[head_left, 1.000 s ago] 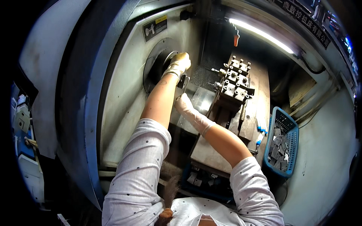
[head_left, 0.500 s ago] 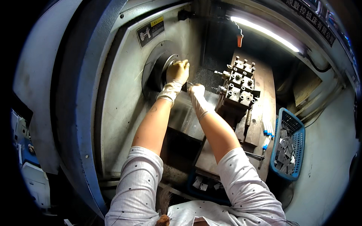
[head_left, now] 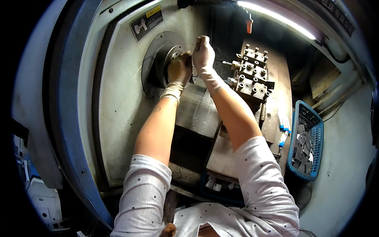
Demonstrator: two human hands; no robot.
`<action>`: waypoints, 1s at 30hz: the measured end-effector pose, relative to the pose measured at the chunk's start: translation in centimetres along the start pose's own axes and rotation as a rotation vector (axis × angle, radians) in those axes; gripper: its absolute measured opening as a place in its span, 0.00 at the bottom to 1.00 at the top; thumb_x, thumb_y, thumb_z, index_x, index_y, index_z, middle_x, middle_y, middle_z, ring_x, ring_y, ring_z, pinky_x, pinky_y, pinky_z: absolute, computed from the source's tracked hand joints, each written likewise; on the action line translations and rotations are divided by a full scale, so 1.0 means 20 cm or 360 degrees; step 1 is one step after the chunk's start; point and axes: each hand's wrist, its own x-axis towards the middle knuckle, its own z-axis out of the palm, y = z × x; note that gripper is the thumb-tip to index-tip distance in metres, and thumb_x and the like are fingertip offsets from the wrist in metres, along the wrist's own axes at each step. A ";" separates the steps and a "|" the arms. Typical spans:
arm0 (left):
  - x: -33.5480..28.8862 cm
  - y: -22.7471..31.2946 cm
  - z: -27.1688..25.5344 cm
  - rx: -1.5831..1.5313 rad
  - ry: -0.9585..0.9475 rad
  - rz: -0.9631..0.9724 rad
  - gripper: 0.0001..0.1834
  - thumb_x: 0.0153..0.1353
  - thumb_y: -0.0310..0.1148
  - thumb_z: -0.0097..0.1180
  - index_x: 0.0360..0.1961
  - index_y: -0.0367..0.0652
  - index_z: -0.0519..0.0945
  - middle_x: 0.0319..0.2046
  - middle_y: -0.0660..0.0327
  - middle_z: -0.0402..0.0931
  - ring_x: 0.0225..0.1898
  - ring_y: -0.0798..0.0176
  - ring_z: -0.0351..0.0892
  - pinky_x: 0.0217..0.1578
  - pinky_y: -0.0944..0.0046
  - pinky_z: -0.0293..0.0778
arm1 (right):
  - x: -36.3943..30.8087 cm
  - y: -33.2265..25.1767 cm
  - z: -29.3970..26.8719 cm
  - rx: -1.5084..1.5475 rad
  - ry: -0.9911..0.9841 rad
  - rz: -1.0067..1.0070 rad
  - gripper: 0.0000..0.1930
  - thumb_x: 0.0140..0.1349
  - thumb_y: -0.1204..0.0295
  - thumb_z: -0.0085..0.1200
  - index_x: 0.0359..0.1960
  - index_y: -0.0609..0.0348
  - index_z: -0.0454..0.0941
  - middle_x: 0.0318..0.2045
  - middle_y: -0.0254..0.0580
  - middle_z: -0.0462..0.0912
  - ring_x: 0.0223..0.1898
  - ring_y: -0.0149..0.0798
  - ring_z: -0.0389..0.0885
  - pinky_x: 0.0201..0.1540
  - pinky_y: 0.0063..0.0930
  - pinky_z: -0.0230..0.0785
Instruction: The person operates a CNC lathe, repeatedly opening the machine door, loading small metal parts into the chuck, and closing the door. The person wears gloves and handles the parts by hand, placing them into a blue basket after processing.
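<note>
Both my hands wear pale, stained gloves and work at the lathe's dark round chuck, which sticks out of the machine's left wall. My left hand is at the chuck's face with its fingers closed; its own back hides what they grip. To its right my right hand is raised, fingers curled together at the top; anything in them is hidden. A small dark edge with a thin bright line shows between the two hands below the fingers, too small to name.
Right of my hands stands a tool block with several bolts and tools pointing at the chuck. A blue basket of flat metal pieces is farther right, beside a blue-and-white brush-like thing. More pieces lie in a bin below.
My right hand has risen from below my left hand to beside and above it. The left hand has stayed at the chuck, its wrist turned a little. The view has shifted slightly.
</note>
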 end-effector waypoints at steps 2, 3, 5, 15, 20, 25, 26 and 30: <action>0.05 0.02 0.00 0.0013 -0.0277 -0.0007 0.10 0.45 0.34 0.40 0.25 0.44 0.72 0.23 0.54 0.70 0.26 0.54 0.69 0.26 0.60 0.64 | -0.05 -0.05 -0.10 0.0107 0.0032 -0.0170 0.03 0.47 0.73 0.41 0.23 0.58 0.63 0.18 0.48 0.67 0.20 0.49 0.66 0.21 0.33 0.59; 0.05 0.00 0.02 -0.0002 -0.0188 -0.0068 0.10 0.45 0.36 0.41 0.24 0.45 0.73 0.22 0.54 0.70 0.26 0.53 0.69 0.27 0.60 0.64 | -0.12 -0.09 -0.16 0.0116 0.0027 -0.0272 0.04 0.47 0.73 0.42 0.22 0.59 0.64 0.19 0.47 0.66 0.22 0.47 0.65 0.22 0.31 0.59; 0.06 -0.07 0.03 -0.0104 -0.0152 -0.0158 0.11 0.45 0.37 0.41 0.24 0.43 0.73 0.21 0.53 0.70 0.26 0.54 0.69 0.27 0.61 0.65 | -0.31 -0.13 -0.27 0.0027 -0.0258 -0.0525 0.04 0.40 0.74 0.47 0.20 0.58 0.66 0.20 0.45 0.65 0.23 0.43 0.65 0.23 0.29 0.59; -0.39 0.13 -0.24 -0.1007 0.0508 -0.0508 0.17 0.53 0.37 0.35 0.35 0.33 0.66 0.33 0.54 0.67 0.36 0.61 0.66 0.38 0.68 0.61 | -0.35 0.22 -0.07 0.0966 -0.0348 0.1328 0.22 0.51 0.58 0.32 0.33 0.66 0.66 0.33 0.45 0.68 0.36 0.39 0.64 0.41 0.27 0.54; -0.60 0.04 -0.30 -0.0776 0.0534 -0.0684 0.12 0.52 0.33 0.38 0.32 0.35 0.69 0.30 0.57 0.69 0.32 0.65 0.67 0.34 0.70 0.63 | -0.40 -0.01 -0.13 0.1369 -0.0533 0.0930 0.20 0.52 0.56 0.34 0.33 0.61 0.69 0.25 0.35 0.72 0.33 0.28 0.63 0.41 0.23 0.50; -0.47 0.07 -0.27 -0.0841 0.0381 -0.0785 0.11 0.49 0.31 0.43 0.33 0.38 0.69 0.31 0.59 0.69 0.33 0.67 0.67 0.35 0.72 0.63 | -0.42 0.08 -0.12 0.1296 -0.0521 0.0794 0.14 0.43 0.72 0.45 0.34 0.63 0.64 0.29 0.37 0.69 0.32 0.28 0.65 0.37 0.19 0.57; -0.45 0.09 -0.26 -0.0823 0.0292 -0.0767 0.11 0.48 0.30 0.44 0.34 0.39 0.69 0.31 0.59 0.69 0.34 0.67 0.67 0.34 0.71 0.63 | -0.41 0.09 -0.11 0.1278 -0.0556 0.0736 0.16 0.41 0.76 0.47 0.35 0.63 0.63 0.31 0.39 0.68 0.33 0.29 0.65 0.38 0.18 0.57; -0.44 0.02 -0.14 -0.0545 0.0166 -0.0575 0.19 0.43 0.27 0.48 0.40 0.40 0.64 0.37 0.53 0.66 0.39 0.59 0.65 0.36 0.67 0.62 | -0.37 0.12 -0.12 0.0825 -0.0859 0.0373 0.25 0.32 0.76 0.51 0.37 0.63 0.58 0.35 0.44 0.65 0.39 0.36 0.63 0.43 0.23 0.55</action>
